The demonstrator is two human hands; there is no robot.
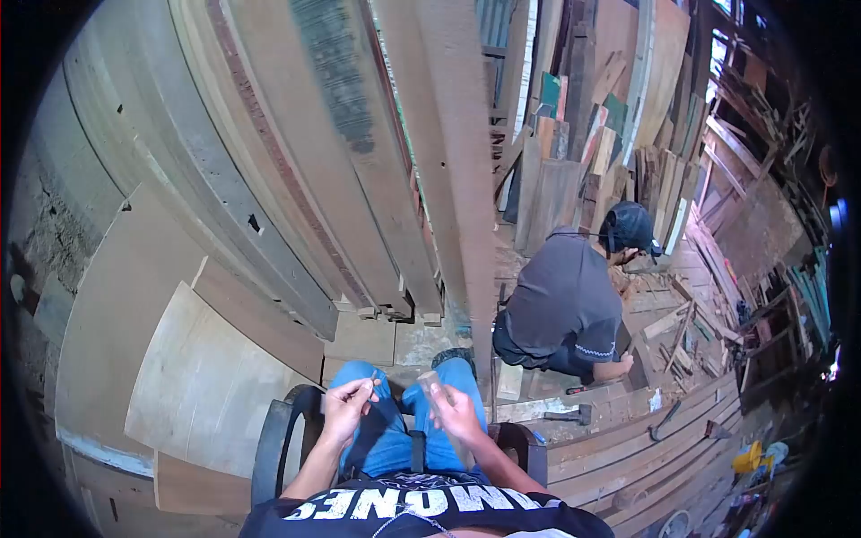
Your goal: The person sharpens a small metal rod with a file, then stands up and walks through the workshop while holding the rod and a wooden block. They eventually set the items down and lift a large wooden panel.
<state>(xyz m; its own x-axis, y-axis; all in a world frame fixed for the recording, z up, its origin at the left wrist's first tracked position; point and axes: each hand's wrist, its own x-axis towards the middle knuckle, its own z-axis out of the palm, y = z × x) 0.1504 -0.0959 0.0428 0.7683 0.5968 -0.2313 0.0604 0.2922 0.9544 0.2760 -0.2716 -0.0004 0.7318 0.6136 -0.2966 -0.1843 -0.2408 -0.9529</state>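
Observation:
Over my lap, in blue jeans [395, 444], both hands are raised in front of me. My left hand [345, 412] is closed in a pinch, thumb against forefinger; something small and dark seems to be at the fingertips, too small to name. Close by on the right, my right hand [456, 414] grips a narrow wooden strip [429, 384]. The strip's top end shows above the thumb, and its lower part runs down behind the hand toward my lap. The two hands are apart from each other.
Black armrests [272, 448] flank me. Tall planks [359, 161] lean ahead, with curved plywood sheets [215, 381] at left. A co-worker [569, 296] in a dark cap crouches at right. A hammer [571, 414] lies near long boards [646, 448]; scrap wood surrounds the co-worker.

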